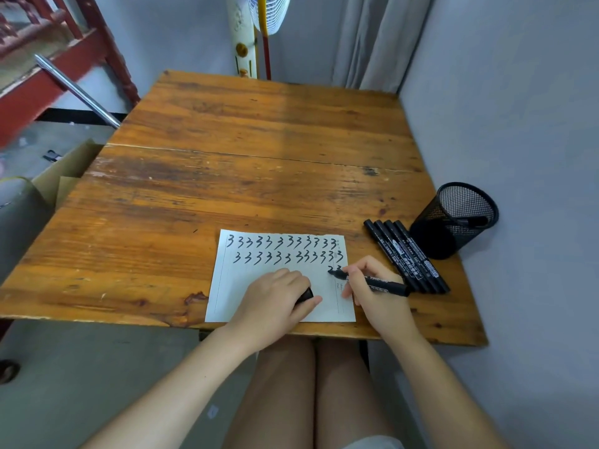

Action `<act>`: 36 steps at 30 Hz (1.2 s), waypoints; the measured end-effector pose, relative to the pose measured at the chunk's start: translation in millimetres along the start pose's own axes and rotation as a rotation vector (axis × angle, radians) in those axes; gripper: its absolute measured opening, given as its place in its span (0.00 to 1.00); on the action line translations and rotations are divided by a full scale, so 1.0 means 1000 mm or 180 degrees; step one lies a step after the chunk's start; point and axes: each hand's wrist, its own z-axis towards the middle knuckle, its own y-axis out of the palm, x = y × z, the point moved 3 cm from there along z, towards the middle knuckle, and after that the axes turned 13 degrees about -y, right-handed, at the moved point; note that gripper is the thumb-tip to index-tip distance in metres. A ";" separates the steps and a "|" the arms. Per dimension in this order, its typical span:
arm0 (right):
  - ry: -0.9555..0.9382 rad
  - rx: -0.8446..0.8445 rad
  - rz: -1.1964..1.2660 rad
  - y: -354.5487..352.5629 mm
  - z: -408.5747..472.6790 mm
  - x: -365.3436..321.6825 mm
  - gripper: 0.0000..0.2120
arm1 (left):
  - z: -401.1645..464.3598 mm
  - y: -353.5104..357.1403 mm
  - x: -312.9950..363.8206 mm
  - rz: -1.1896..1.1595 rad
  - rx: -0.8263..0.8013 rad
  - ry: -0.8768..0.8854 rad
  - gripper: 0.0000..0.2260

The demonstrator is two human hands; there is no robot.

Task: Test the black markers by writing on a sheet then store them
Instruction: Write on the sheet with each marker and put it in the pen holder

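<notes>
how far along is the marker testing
Done: two full rows of 3s fill the white sheet, and one marker lies in the black mesh cup. In hand: the right hand is writing a third row while the left hand holds a cap. Left: four capped black markers beside the cup.

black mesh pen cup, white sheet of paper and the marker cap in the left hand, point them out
black mesh pen cup (pixel 431 233), head view, on its dark outer wall
white sheet of paper (pixel 233 286), head view, on a blank left part
black marker cap (pixel 306 294), head view, on its exposed end
</notes>
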 end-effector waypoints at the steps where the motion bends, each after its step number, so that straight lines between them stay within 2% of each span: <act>1: -0.0006 -0.0039 -0.0012 0.001 0.000 0.000 0.09 | 0.000 0.000 0.000 -0.0002 -0.0018 -0.0010 0.16; 6: 0.0136 -0.0025 0.0084 0.000 -0.002 -0.004 0.11 | 0.000 -0.002 0.002 -0.0014 -0.0084 -0.0061 0.15; 10: 0.0554 0.0344 0.1024 -0.008 -0.006 -0.008 0.14 | -0.001 -0.003 0.002 -0.0206 -0.0169 -0.0077 0.17; 14: 0.0528 0.0379 0.1505 -0.013 -0.017 -0.021 0.17 | -0.004 -0.009 0.009 -0.0813 -0.0238 -0.0207 0.18; 18: 0.0392 0.0351 0.1665 -0.015 -0.020 -0.032 0.18 | -0.006 -0.018 0.022 -0.1246 -0.0342 -0.0341 0.19; 23: 0.0382 0.0323 0.1847 -0.013 -0.025 -0.036 0.19 | -0.010 -0.028 0.032 -0.1352 -0.0358 -0.0177 0.19; 26: 0.0310 0.0229 0.1767 -0.013 -0.026 -0.038 0.18 | -0.012 -0.033 0.035 -0.1254 -0.0377 -0.0024 0.18; 29: 0.0155 -0.0005 0.1449 -0.015 -0.025 -0.047 0.15 | -0.013 -0.035 0.037 -0.0768 -0.0360 0.0181 0.18; 33: 0.0205 -0.0173 0.1333 -0.012 -0.023 -0.054 0.16 | -0.011 -0.035 0.040 -0.0711 -0.0720 0.0000 0.18; 36: 0.0327 -0.0218 0.1475 -0.010 -0.019 -0.056 0.15 | -0.007 -0.036 0.048 -0.1478 -0.1453 -0.0309 0.19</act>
